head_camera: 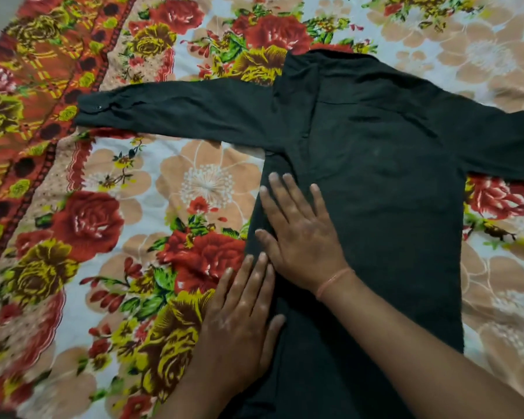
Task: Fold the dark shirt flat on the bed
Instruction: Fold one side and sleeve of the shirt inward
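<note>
**Hands flat on the shirt's side edge**

Right forearm is coming in closest to us, crossing over the lower body of the dark shirt (390, 207), a thin wristband (335, 281) sitting at the wrist. The right hand (303, 237) is lying palm down, fingers (288, 192) straight and spread, gripping nothing. Just short of it, the left hand (239, 322) is doing the same job: fingers straight and close together, pressing rather than pinching, thumb resting on the cloth while the little-finger side is spilling onto the floral bedsheet (109, 207).

So the shirt is lying spread on the bed, directly under both sets of fingers. Its side edge is running beneath the left palm and along the right hand's thumb side. Beyond the fingertips one long sleeve (179, 107) is stretching away past the left hand's little finger, ending in a buttoned cuff (97, 107). The collar (324, 58) is sitting farthest beyond the right fingertips, and the other sleeve (502, 140) is heading off past the right little finger, out of view.

How is it going to handle? It's looking soft, light and limp, the sort of cloth that slumps and creases the instant it's lifted carelessly, so flat palms seem the right tool for smoothing. For the fold itself, I'd be taking a pinch at the shoulder and another lower on that side edge, or catching the cuff to bring the sleeve across.
</note>
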